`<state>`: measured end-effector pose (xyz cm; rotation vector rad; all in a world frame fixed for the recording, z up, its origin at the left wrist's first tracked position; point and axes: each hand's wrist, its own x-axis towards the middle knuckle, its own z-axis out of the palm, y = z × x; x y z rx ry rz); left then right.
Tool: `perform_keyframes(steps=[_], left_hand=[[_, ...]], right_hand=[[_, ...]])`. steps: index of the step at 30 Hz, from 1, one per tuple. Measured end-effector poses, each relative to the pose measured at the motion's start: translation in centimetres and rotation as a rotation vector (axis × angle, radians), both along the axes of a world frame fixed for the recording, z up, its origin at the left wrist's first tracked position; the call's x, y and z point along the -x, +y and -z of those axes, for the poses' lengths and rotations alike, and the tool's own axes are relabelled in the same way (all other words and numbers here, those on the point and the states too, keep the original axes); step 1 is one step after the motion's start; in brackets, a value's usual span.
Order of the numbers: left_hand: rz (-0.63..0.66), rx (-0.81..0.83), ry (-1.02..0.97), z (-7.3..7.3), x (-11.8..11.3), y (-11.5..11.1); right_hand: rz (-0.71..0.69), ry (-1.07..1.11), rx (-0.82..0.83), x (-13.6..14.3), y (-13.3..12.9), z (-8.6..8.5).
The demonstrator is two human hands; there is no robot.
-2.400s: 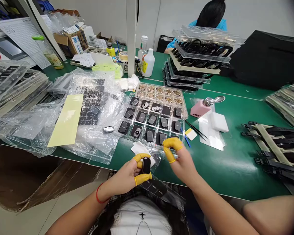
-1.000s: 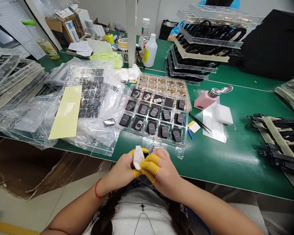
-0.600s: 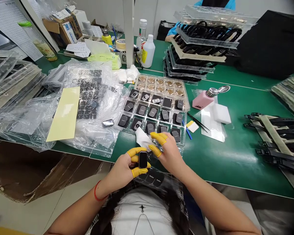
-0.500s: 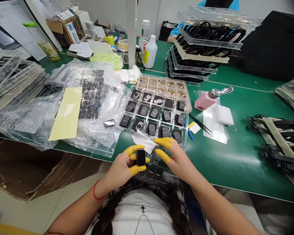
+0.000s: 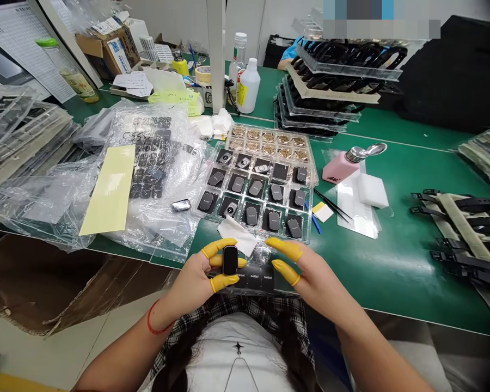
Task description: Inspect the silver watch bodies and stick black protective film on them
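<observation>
Yellow finger cots cover fingertips on both hands. My left hand [image 5: 200,277] grips a small black-faced watch body [image 5: 230,260] upright between thumb and fingers. To its right, my right hand [image 5: 310,269] is held with thumb and forefinger apart and nothing between them. Behind the hands lies a white cloth [image 5: 237,236], at the front edge of a clear tray [image 5: 310,218] whose compartments hold grey and black watch pieces. Dark cards marked "hello!" [image 5: 255,277] lie in clear film between the hands, by the table edge.
Plastic bags with a yellow sheet [image 5: 108,190] cover the left. Right of the tray are tweezers [image 5: 332,206], a pink pump bottle [image 5: 343,165], a white block [image 5: 373,190] and straps [image 5: 469,223]. Stacked trays [image 5: 318,109] stand behind, near another person's blue sleeve.
My right hand has moved right, away from the watch body. My left hand has shifted slightly left with it. More of the "hello!" cards shows between them.
</observation>
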<state>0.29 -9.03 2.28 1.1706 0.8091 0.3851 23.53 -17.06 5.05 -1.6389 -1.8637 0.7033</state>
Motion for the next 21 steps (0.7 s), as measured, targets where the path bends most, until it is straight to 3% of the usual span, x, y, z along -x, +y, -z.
perform_keyframes(steps=[2, 5, 7, 11, 17, 21], left_hand=[[0.039, -0.009, -0.003, 0.0, -0.2, -0.2], [0.084, -0.040, -0.025, 0.0, -0.6, -0.5], [0.090, -0.028, -0.012, -0.1, -0.7, -0.5], [0.058, 0.011, 0.004, -0.3, -0.6, -0.4], [-0.013, 0.036, -0.055, -0.2, -0.1, -0.1], [-0.037, 0.071, -0.091, -0.3, 0.0, 0.1]], right_hand=[[-0.155, -0.173, -0.233, 1.2, -0.2, -0.4], [-0.429, -0.255, -0.311, 2.5, 0.0, -0.2], [-0.348, -0.268, -0.282, 2.6, 0.4, 0.3], [0.014, -0.207, -0.176, 1.1, 0.5, 1.3], [0.006, 0.122, 0.162, -0.3, -0.5, 1.3], [0.151, 0.272, 0.277, -0.1, -0.4, 1.3]])
